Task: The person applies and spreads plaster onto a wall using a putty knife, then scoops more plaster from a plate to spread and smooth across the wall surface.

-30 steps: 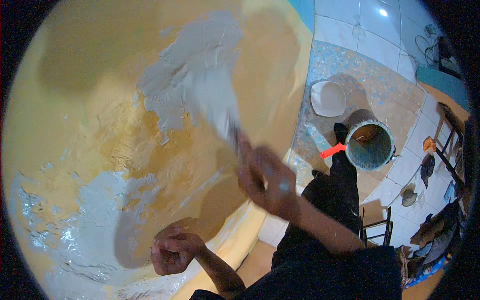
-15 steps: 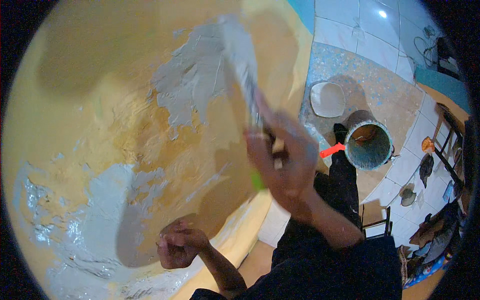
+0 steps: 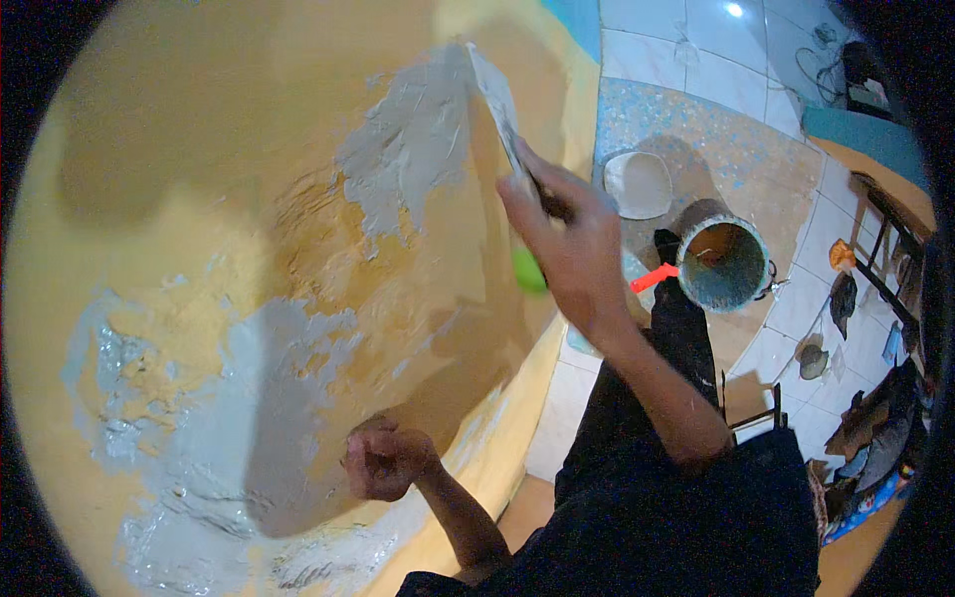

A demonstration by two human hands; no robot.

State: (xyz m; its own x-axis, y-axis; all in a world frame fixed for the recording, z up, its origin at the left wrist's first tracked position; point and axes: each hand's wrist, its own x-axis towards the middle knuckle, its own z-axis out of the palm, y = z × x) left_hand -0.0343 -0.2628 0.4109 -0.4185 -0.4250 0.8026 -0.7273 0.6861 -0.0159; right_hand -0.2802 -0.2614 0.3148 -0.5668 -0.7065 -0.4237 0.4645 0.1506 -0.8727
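Observation:
In my right hand (image 3: pixel 577 249) is a putty knife (image 3: pixel 494 95), its long blade smeared grey-white and seen nearly edge-on. The blade's far end is at the right edge of a grey filler patch (image 3: pixel 413 129) on the yellow wall (image 3: pixel 179 90). Beneath the hand shows a bright green rounded thing (image 3: pixel 528 271); whether it belongs to the knife I cannot tell. My left hand (image 3: pixel 388 460) is closed in a loose fist near the wall, with no object showing in it. Wet, shiny filler (image 3: pixel 214 408) spreads over the wall's lower left.
On the speckled board (image 3: pixel 786 184) at right stand a whitish square dish (image 3: pixel 638 185) and a crusted bucket (image 3: pixel 723 264). A red-orange handle (image 3: pixel 654 278) lies beside the bucket. White floor tiles (image 3: pixel 771 373), a dark stand (image 3: pixel 890 259) and a heap of cloths (image 3: pixel 875 428) are farther right.
The putty knife's blade has turned from a broader, blurred view to a narrow edge. My left hand remains a fist. The whole view has shifted slightly.

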